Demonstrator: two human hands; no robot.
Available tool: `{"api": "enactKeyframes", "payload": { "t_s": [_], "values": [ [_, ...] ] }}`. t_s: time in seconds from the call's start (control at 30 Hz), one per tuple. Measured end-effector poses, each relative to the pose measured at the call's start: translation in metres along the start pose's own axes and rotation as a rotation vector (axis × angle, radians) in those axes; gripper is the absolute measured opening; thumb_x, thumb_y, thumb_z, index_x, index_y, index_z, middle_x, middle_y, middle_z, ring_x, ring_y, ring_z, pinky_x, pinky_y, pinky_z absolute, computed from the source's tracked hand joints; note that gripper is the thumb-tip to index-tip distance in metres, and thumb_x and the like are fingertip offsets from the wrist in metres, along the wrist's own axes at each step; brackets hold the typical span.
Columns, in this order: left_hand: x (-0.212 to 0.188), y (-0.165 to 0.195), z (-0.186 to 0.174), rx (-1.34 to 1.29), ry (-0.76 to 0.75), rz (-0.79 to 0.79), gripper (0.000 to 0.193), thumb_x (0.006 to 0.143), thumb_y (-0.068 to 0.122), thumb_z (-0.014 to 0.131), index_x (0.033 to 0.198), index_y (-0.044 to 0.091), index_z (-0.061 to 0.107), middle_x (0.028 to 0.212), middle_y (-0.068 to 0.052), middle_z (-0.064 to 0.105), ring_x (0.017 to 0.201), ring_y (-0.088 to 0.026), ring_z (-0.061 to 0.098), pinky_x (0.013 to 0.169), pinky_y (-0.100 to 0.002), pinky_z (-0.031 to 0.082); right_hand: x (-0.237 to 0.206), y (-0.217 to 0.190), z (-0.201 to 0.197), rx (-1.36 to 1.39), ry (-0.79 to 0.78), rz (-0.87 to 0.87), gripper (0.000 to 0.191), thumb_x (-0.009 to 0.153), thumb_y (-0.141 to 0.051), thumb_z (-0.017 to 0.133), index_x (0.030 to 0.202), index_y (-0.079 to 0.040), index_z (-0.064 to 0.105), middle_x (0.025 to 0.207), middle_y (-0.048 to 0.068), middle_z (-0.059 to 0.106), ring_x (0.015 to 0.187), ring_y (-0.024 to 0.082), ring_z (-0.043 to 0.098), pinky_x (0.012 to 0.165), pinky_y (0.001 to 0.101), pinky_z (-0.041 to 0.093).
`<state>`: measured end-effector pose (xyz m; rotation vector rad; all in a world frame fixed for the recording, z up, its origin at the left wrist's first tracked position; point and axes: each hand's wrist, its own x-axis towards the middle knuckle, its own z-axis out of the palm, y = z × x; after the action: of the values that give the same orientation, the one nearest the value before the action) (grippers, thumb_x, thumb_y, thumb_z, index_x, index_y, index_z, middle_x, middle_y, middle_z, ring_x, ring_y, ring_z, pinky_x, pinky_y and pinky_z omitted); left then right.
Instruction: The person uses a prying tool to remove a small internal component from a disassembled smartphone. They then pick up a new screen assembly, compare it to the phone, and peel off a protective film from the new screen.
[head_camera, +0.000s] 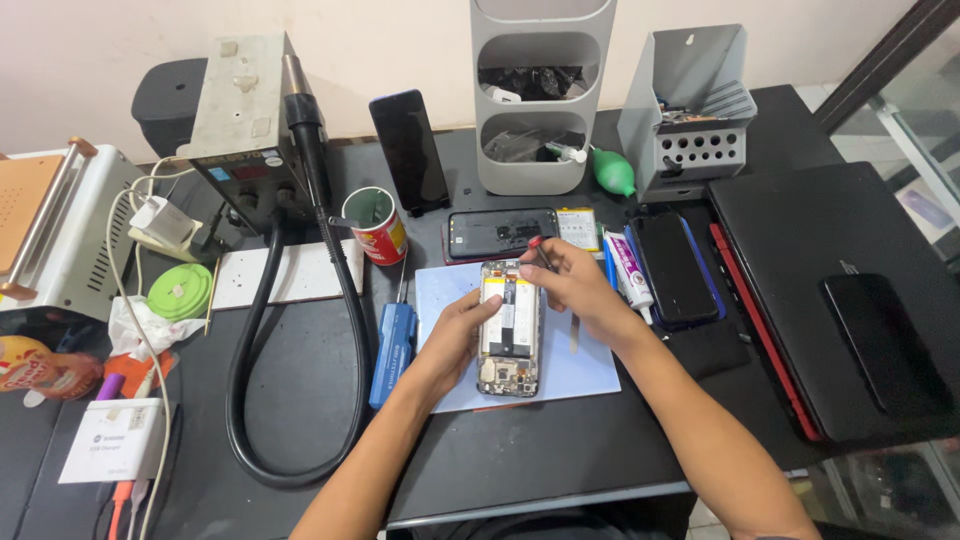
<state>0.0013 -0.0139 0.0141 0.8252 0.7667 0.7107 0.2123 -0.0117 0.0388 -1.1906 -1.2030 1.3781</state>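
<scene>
An opened phone (511, 330), its back cover off and its insides showing, lies on a pale blue mat (590, 372) in the middle of the dark desk. My left hand (458, 335) grips the phone's left edge. My right hand (572, 283) holds a small screwdriver (540, 250) with a red cap, its tip down at the phone's top end.
A hot-air station (245, 120) with its black hose (290, 400) stands at back left, next to a red can (378, 226). Other phones (501, 232) (674, 268), a blue tool (392, 352), a glue tube (629, 268), grey organisers (541, 95) and a closed black laptop (840, 290) surround the mat.
</scene>
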Motion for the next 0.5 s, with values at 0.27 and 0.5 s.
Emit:
{"api": "enactKeyframes", "payload": {
  "t_s": [0.27,0.5],
  "values": [
    [0.0,-0.002,-0.003,-0.013,0.025,0.019,0.049,0.096,0.023,0.064,0.138,-0.002,0.058,0.113,-0.012,0.072,0.095,-0.017,0.072,0.083,-0.031,0.059,0.004,0.013,-0.006,0.178,0.003,0.062,0.025,0.091,-0.021,0.073,0.107,-0.004,0.063,0.072,-0.001,0.054,0.048,0.003,0.04,0.044,0.0233,0.033],
    [0.0,0.007,-0.008,-0.004,0.087,0.06,0.045,0.096,0.017,0.061,0.137,-0.004,0.059,0.111,-0.014,0.073,0.092,-0.016,0.073,0.079,-0.029,0.06,0.015,0.022,-0.037,-0.633,0.39,-0.534,0.022,0.099,-0.015,0.06,0.111,-0.003,0.074,0.095,0.008,0.066,0.076,0.019,0.064,0.069,0.0324,0.051]
  ]
}}
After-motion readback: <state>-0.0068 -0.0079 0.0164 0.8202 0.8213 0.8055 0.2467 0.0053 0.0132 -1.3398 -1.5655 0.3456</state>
